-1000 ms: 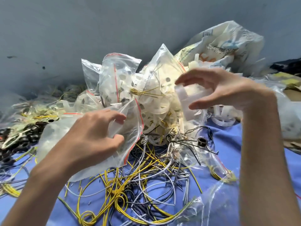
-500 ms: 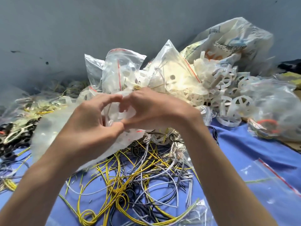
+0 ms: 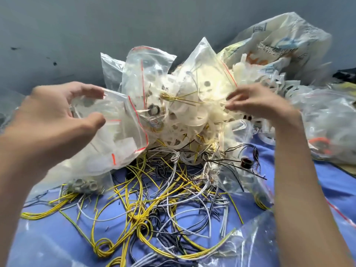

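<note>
Hovering at nine o'clock, the left hand (image 3: 55, 120) spreads released fingers (image 3: 86, 89) before a zip bag (image 3: 115, 143) atop the pile. At three o'clock the blurred right hand (image 3: 264, 105) curls into white plastic wheels (image 3: 192, 116), its grip impossible to tell.

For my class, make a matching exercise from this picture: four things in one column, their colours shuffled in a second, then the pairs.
Things:
1 zip bag seal line
2 plastic wheels
3 cloth
4 looped wire bundle

Colours:
a yellow
b red
c blue
d white

Pairs: 1-b; 2-d; 3-c; 4-a
</note>
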Demonstrator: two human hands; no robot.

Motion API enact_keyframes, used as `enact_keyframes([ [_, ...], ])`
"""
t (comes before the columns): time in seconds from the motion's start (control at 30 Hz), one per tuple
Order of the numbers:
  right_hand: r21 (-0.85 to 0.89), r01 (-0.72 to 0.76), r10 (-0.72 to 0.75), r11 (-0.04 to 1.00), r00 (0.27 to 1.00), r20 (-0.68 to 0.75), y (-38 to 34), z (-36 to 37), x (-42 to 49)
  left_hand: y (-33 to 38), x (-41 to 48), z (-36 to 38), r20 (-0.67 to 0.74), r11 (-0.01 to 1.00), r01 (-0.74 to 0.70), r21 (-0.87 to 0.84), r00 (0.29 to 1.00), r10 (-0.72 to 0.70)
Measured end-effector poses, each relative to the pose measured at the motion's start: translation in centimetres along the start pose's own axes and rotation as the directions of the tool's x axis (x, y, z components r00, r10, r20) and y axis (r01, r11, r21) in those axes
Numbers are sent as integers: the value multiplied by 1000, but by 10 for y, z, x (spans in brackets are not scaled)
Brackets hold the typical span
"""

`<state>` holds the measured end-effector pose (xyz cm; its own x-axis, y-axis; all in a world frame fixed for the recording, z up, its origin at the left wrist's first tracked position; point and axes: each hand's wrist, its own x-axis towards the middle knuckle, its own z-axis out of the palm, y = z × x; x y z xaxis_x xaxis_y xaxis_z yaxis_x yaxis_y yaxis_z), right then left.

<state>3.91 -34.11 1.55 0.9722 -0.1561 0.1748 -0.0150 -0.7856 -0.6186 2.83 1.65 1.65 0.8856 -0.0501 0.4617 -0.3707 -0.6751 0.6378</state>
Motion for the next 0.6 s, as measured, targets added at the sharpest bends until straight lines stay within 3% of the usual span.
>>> enact_keyframes([
  [0.1,-194,-154,202,969,946,255,34,20,5,-11,5,-2,-32,999,4,35,1000,-3],
  [0.17,-216,-190,253,958,915,315,44,35,8,-18,6,0,-24,999,-3,52,1000,4],
  [0.27,-173,-191,241,966,908,342,52,39,16,-21,5,4,5,998,-4,60,1000,4],
  [0.37,11,-247,222,969,888,404,56,32,13,-18,3,8,32,999,-7,51,999,5],
  [0.43,144,-263,222,954,942,251,59,29,11,-15,3,9,49,998,-17,57,999,14],
  [0.47,161,-257,248,953,966,72,61,28,12,-13,2,10,58,997,-26,67,998,23],
  [0.53,70,-330,335,941,887,-319,65,26,16,-9,-1,12,77,996,-43,74,996,37],
  [0.57,17,-403,374,915,832,-410,66,26,16,-7,-3,13,84,996,-53,74,995,47],
  [0.6,-32,-461,408,887,814,-414,68,27,15,-4,-4,15,88,995,-64,74,994,58],
])
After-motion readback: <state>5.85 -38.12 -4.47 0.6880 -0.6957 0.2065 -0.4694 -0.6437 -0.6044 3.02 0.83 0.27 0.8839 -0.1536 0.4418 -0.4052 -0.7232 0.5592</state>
